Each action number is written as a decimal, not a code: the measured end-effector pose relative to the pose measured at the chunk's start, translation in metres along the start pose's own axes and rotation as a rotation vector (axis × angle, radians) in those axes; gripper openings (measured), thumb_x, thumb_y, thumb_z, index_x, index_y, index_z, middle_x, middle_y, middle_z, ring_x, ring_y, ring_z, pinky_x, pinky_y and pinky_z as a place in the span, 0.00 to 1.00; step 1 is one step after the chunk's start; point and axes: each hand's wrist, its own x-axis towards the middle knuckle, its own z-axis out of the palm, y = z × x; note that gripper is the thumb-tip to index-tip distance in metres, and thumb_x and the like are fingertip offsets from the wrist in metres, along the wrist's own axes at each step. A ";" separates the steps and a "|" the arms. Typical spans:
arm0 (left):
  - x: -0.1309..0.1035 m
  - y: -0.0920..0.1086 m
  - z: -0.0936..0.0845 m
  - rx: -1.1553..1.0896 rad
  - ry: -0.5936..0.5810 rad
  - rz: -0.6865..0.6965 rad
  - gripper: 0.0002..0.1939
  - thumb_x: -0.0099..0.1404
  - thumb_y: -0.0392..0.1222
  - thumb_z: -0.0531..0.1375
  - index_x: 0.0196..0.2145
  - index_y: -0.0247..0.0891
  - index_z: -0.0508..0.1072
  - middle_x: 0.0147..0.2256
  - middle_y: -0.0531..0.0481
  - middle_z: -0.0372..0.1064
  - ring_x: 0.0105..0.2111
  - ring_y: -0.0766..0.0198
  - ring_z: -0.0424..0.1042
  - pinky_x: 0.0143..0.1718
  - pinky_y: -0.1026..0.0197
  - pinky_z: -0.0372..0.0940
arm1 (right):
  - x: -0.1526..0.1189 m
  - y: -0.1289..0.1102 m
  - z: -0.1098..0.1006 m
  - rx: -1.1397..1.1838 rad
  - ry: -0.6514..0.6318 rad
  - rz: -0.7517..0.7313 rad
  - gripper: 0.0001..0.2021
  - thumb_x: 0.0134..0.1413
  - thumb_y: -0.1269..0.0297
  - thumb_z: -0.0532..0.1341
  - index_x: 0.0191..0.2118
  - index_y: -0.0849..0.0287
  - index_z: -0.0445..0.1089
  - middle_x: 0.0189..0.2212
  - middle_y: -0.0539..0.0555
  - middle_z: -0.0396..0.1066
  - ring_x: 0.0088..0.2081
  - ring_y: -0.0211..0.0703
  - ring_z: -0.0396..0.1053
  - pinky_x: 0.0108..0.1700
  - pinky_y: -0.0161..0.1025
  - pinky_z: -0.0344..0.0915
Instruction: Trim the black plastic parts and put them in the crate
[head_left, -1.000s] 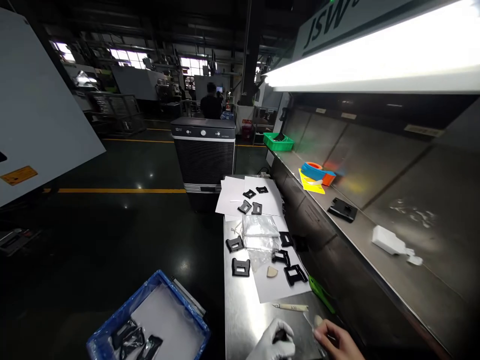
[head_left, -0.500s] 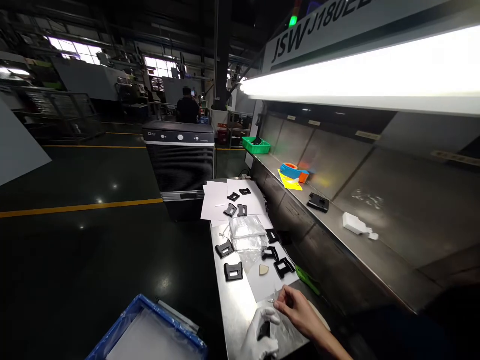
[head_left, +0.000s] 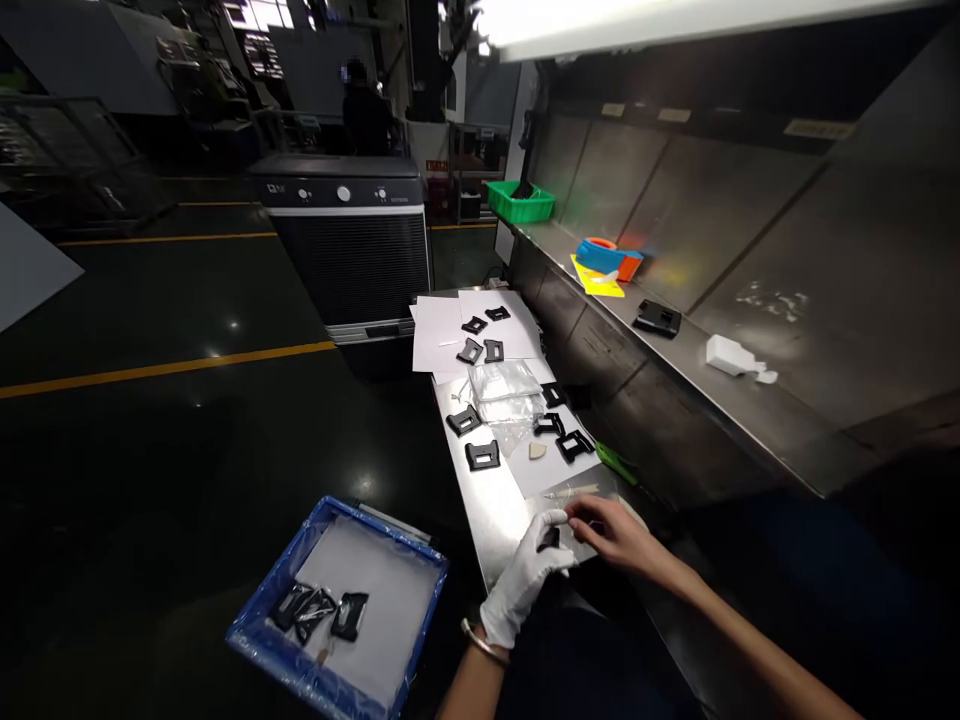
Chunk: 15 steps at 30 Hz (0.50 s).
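Note:
My left hand (head_left: pixel 529 570), in a white glove, is curled round a small black part (head_left: pixel 550 540) over the table's near end. Bare and with its fingertips pinched together, my right hand (head_left: pixel 609 532) is just right of the gloved fingers; whatever it pinches is too small to make out. Beyond the hands, black frames such as this one (head_left: pixel 482 456) lie on the metal table (head_left: pixel 480 510) and on white paper (head_left: pixel 437 335). Clear plastic bags (head_left: pixel 504 380) are stacked mid-table, near a small beige piece (head_left: pixel 537 451).
A blue bin (head_left: pixel 431 625) holding bagged black parts (head_left: pixel 349 615) stands at lower left. On the right-hand shelf (head_left: pixel 694 370) are a green basket (head_left: pixel 520 205), a blue tape dispenser (head_left: pixel 598 257), a black part and a white bottle (head_left: pixel 731 356). A person (head_left: pixel 366 115) is far off.
The view has tipped down, showing more of the blue bin and the parts inside it. My left hand and wrist show more fully, and both hands are higher in view, with their fingertips closer together.

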 end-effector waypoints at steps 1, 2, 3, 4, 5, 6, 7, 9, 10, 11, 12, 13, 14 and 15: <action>0.000 0.000 0.000 0.017 -0.005 -0.007 0.29 0.57 0.38 0.61 0.57 0.36 0.68 0.41 0.48 0.71 0.39 0.59 0.69 0.47 0.54 0.64 | -0.001 0.000 -0.001 -0.007 0.019 0.011 0.11 0.64 0.57 0.57 0.39 0.58 0.72 0.33 0.55 0.74 0.33 0.44 0.71 0.35 0.40 0.65; 0.000 0.000 0.001 0.039 -0.014 -0.002 0.30 0.57 0.39 0.61 0.58 0.36 0.68 0.42 0.47 0.72 0.41 0.57 0.69 0.49 0.52 0.65 | -0.001 0.000 -0.001 -0.018 0.043 0.017 0.11 0.64 0.57 0.58 0.38 0.58 0.72 0.33 0.55 0.74 0.33 0.44 0.70 0.36 0.40 0.65; 0.000 0.001 0.001 0.066 -0.023 0.014 0.30 0.58 0.39 0.61 0.59 0.36 0.68 0.43 0.46 0.72 0.44 0.55 0.70 0.51 0.50 0.65 | -0.001 0.000 -0.001 -0.025 0.065 0.022 0.10 0.63 0.58 0.59 0.37 0.58 0.72 0.32 0.55 0.74 0.33 0.44 0.70 0.36 0.40 0.65; 0.000 0.001 0.002 0.099 -0.028 0.034 0.30 0.58 0.39 0.62 0.59 0.37 0.68 0.46 0.45 0.72 0.47 0.53 0.69 0.54 0.48 0.65 | -0.001 -0.001 -0.001 -0.022 0.086 0.026 0.10 0.62 0.58 0.59 0.37 0.58 0.72 0.32 0.54 0.74 0.33 0.44 0.71 0.36 0.41 0.66; 0.001 0.001 0.002 0.132 -0.028 0.050 0.30 0.58 0.39 0.62 0.59 0.38 0.69 0.49 0.45 0.72 0.50 0.52 0.69 0.56 0.47 0.64 | -0.001 -0.003 0.000 -0.005 0.116 0.034 0.09 0.62 0.57 0.60 0.36 0.58 0.72 0.32 0.54 0.75 0.33 0.44 0.71 0.37 0.41 0.66; 0.001 0.000 0.002 0.164 -0.025 0.056 0.31 0.58 0.39 0.62 0.60 0.38 0.69 0.51 0.45 0.72 0.53 0.51 0.68 0.58 0.46 0.64 | -0.001 -0.004 0.001 0.028 0.158 0.045 0.10 0.61 0.57 0.61 0.37 0.57 0.72 0.33 0.54 0.75 0.34 0.44 0.71 0.37 0.41 0.67; 0.001 -0.001 0.003 0.193 -0.017 0.054 0.31 0.58 0.39 0.62 0.60 0.39 0.68 0.52 0.44 0.71 0.54 0.50 0.67 0.58 0.45 0.64 | -0.001 -0.006 0.002 0.081 0.217 0.060 0.10 0.60 0.56 0.62 0.37 0.57 0.73 0.33 0.54 0.75 0.34 0.45 0.72 0.37 0.41 0.68; 0.001 -0.005 0.003 0.236 0.012 0.044 0.32 0.59 0.39 0.62 0.62 0.39 0.67 0.54 0.44 0.71 0.55 0.49 0.68 0.59 0.44 0.64 | -0.001 -0.008 0.005 0.217 0.369 0.092 0.13 0.59 0.53 0.64 0.39 0.58 0.73 0.35 0.55 0.75 0.35 0.45 0.73 0.38 0.41 0.69; 0.001 -0.007 0.003 0.254 0.023 0.040 0.32 0.59 0.39 0.62 0.62 0.40 0.67 0.55 0.43 0.70 0.54 0.49 0.68 0.59 0.44 0.64 | -0.001 -0.008 0.007 0.282 0.445 0.105 0.14 0.58 0.52 0.64 0.40 0.58 0.73 0.36 0.56 0.75 0.36 0.46 0.73 0.38 0.41 0.70; -0.001 -0.007 0.003 0.270 0.029 0.037 0.32 0.59 0.39 0.63 0.62 0.40 0.67 0.57 0.43 0.69 0.54 0.50 0.69 0.59 0.44 0.65 | -0.001 -0.007 0.009 0.333 0.505 0.115 0.15 0.58 0.51 0.65 0.41 0.58 0.74 0.37 0.57 0.75 0.36 0.46 0.73 0.38 0.41 0.70; -0.002 -0.007 0.003 0.285 0.030 0.035 0.33 0.59 0.39 0.63 0.62 0.40 0.66 0.58 0.42 0.67 0.53 0.50 0.69 0.59 0.44 0.64 | -0.001 -0.006 0.011 0.365 0.536 0.125 0.16 0.57 0.50 0.65 0.42 0.59 0.74 0.38 0.57 0.75 0.36 0.46 0.73 0.38 0.42 0.71; -0.004 -0.006 0.003 0.299 0.024 0.036 0.34 0.59 0.39 0.63 0.63 0.40 0.66 0.60 0.42 0.66 0.53 0.50 0.70 0.59 0.44 0.64 | -0.002 -0.004 0.014 0.377 0.535 0.134 0.17 0.57 0.50 0.66 0.42 0.59 0.74 0.38 0.58 0.75 0.37 0.47 0.73 0.39 0.42 0.71; -0.005 -0.003 0.004 0.315 0.012 0.036 0.35 0.59 0.38 0.63 0.64 0.40 0.65 0.61 0.42 0.64 0.54 0.50 0.69 0.60 0.44 0.63 | -0.003 -0.002 0.016 0.373 0.502 0.139 0.17 0.57 0.50 0.65 0.43 0.59 0.74 0.38 0.58 0.76 0.38 0.47 0.73 0.40 0.43 0.70; -0.007 0.000 0.005 0.333 -0.003 0.037 0.36 0.59 0.38 0.63 0.65 0.40 0.64 0.62 0.42 0.63 0.55 0.50 0.69 0.61 0.44 0.62 | -0.004 -0.001 0.018 0.366 0.454 0.139 0.17 0.57 0.50 0.65 0.43 0.59 0.75 0.39 0.59 0.76 0.38 0.48 0.73 0.41 0.43 0.70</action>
